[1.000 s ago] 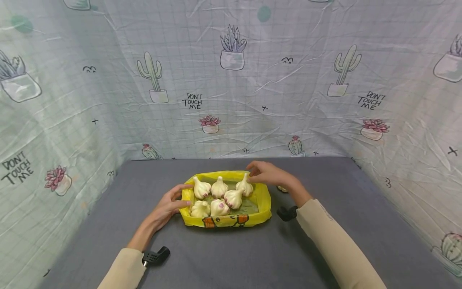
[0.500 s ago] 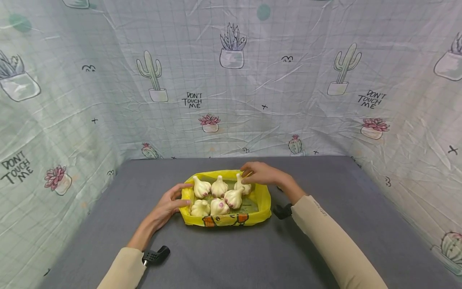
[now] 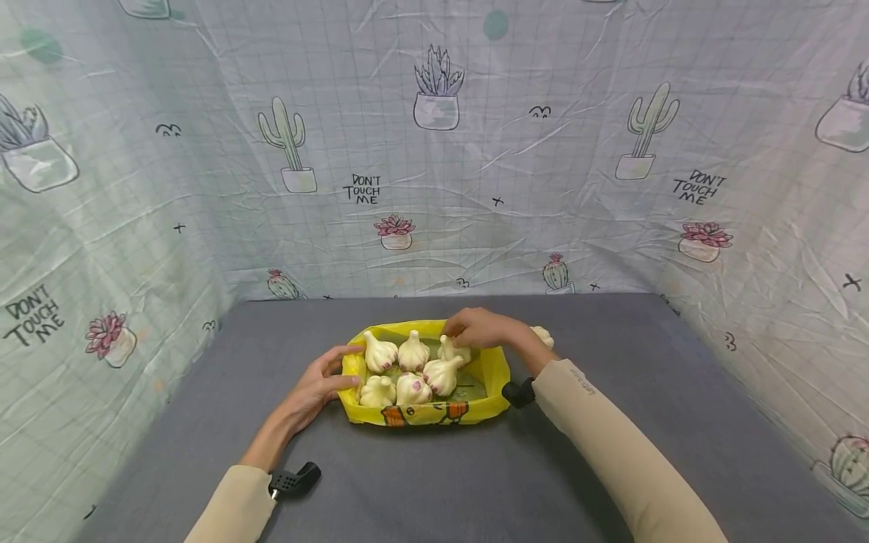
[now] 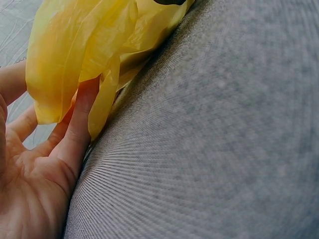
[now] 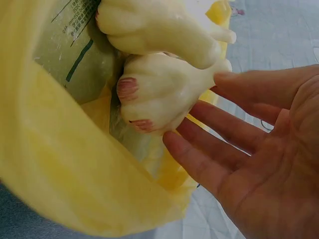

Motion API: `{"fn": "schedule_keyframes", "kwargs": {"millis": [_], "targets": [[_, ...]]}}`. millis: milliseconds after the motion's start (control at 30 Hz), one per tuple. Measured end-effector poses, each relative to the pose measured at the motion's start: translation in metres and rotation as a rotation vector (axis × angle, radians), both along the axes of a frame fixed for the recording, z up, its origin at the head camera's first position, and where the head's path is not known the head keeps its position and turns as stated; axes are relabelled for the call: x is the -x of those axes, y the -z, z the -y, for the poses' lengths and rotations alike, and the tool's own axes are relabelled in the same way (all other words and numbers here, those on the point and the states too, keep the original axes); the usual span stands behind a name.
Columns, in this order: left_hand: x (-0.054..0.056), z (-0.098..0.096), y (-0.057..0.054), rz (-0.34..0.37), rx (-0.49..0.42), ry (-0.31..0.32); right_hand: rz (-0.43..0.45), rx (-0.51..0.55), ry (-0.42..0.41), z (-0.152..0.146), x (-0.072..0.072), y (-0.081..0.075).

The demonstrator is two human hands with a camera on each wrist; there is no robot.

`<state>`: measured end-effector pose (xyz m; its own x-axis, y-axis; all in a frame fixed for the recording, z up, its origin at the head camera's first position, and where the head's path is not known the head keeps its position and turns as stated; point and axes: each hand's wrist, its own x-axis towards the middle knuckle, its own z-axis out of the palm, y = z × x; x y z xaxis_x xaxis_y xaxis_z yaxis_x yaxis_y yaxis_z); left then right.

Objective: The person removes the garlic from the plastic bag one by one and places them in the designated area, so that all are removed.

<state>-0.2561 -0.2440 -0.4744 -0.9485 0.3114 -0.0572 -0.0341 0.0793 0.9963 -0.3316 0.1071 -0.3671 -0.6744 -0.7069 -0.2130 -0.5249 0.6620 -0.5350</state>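
Just below the frame's centre, the right hand (image 3: 480, 329) is pinching a garlic bulb (image 5: 159, 92) in the upper right part of a yellow-lined tray (image 3: 490, 409), where five other bulbs (image 3: 413, 389) are lying; at centre left, the left hand's fingers are gripping the tray's end (image 3: 349, 367), all resting on the grey worktop (image 3: 434, 483)

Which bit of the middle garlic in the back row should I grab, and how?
I'd pinch the middle garlic by its stem, coming from above. The stem sticks up, thin and uncovered, while the left garlic and right garlic sit close beside it.
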Motion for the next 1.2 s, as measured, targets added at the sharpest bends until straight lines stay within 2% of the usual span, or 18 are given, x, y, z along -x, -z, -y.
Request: {"fn": "schedule_keyframes", "kwargs": {"millis": [133, 333, 667, 833, 1067, 1200], "targets": [[0.001, 0.000, 0.001, -0.002, -0.016, 0.000, -0.001, -0.047, -0.026, 0.006, 0.002, 0.001], [0.001, -0.001, 0.001, 0.001, -0.012, 0.000, 0.060, -0.093, -0.001, 0.010, 0.004, 0.005], [0.002, 0.000, 0.001, -0.005, -0.012, -0.001, 0.090, -0.098, 0.023, 0.017, 0.005, 0.014], [0.003, 0.000, 0.001, -0.007, -0.019, 0.001, 0.091, -0.094, 0.016, 0.016, 0.003, 0.012], [0.002, 0.000, 0.001, -0.002, -0.025, 0.003, 0.028, -0.095, 0.010, 0.013, 0.000, 0.003], [0.002, 0.001, 0.001, 0.002, -0.021, 0.004, 0.021, -0.079, 0.014, 0.012, -0.003, -0.004]]}}
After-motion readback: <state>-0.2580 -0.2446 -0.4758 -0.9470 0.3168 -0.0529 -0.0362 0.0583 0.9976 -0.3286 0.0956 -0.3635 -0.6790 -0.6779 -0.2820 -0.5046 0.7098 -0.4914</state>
